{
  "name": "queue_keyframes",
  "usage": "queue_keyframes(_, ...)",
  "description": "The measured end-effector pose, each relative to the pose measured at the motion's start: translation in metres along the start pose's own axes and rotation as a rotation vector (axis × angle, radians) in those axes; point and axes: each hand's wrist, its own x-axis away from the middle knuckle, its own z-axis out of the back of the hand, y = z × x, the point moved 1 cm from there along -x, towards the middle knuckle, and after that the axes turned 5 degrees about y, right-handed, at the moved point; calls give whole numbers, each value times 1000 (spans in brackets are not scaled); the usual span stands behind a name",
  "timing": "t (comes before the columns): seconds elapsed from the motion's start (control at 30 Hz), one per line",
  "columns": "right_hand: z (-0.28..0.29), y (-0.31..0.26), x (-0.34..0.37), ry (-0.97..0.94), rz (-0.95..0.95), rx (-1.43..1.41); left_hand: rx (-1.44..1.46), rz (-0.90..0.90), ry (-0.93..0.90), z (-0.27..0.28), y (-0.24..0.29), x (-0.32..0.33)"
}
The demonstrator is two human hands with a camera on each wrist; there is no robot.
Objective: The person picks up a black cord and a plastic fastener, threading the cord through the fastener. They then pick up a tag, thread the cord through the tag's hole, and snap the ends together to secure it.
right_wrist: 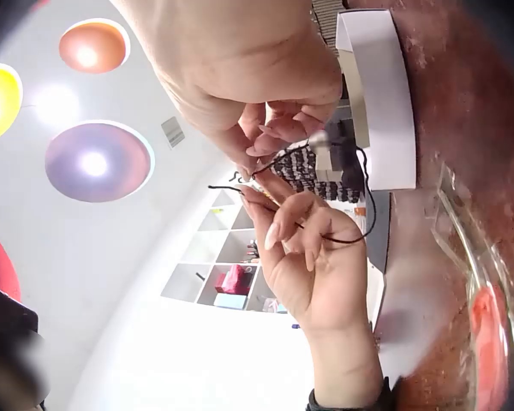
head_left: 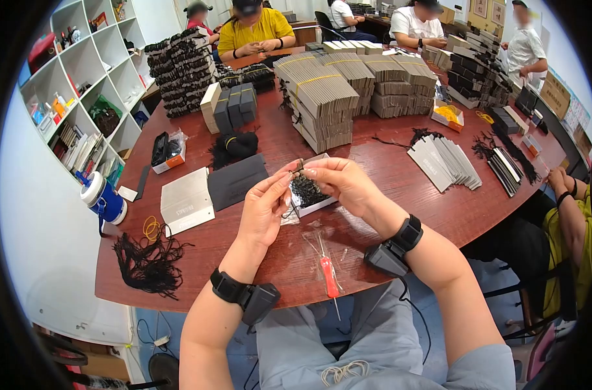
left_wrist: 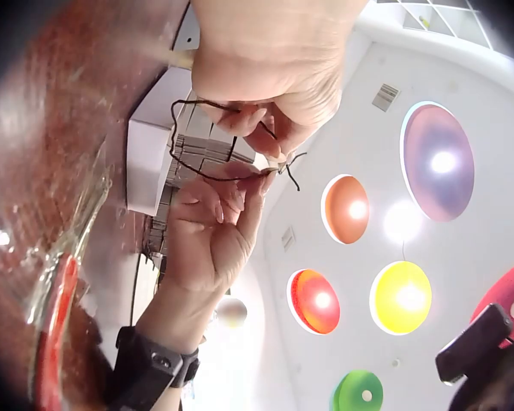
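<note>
Both hands meet above the near part of the table, at the fingertips. A thin dark cord (left_wrist: pixel 172 141) runs between them and hangs in a loop below the fingers, with short ends sticking out past the tips. My left hand (head_left: pixel 266 201) pinches the cord between thumb and forefinger. From the other side, my right hand (head_left: pixel 340 182) pinches it close to the left fingertips. Under the hands stands a white box (right_wrist: pixel 385 103) with small black pieces inside, partly hidden by the hands. Nearer the table edge lies a red-handled tool (head_left: pixel 329 276) with a thin metal tip.
Black cords (head_left: pixel 149 263) lie in a tangle at left, near a blue jug (head_left: pixel 104 205). Flat grey and black sheets (head_left: pixel 188 198) are beside the box. Tall stacks of grey cards (head_left: pixel 322 84) rise behind. Fanned grey tags (head_left: pixel 442 162) lie at right. Other people sit around the table.
</note>
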Motion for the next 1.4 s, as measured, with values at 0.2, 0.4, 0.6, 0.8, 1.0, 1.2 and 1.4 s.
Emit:
queue_keyframes(0.2,0,5,0,-8,-21,34,13,-54,-81,1,-1,-1)
queue_keyframes(0.4,0,6,0,-8,26,187,15,-35,-44,3,-2,-2)
queue_keyframes(0.6,8,11,-9,91,541,766,-9,-46,-30,4,-4,-4)
queue_keyframes(0.8,0,2,-3,120,604,670,-8,-22,17,8,-8,-7)
queue_keyframes(1.0,-2,0,-3,47,468,411,-117,7,-8,6,-12,-6)
queue_keyframes(1.2,3,-1,-3,24,466,478,-223,-18,-27,1,-10,-2)
queue_keyframes(1.4,5,-6,-2,115,483,294,-48,26,11,-2,-6,-3)
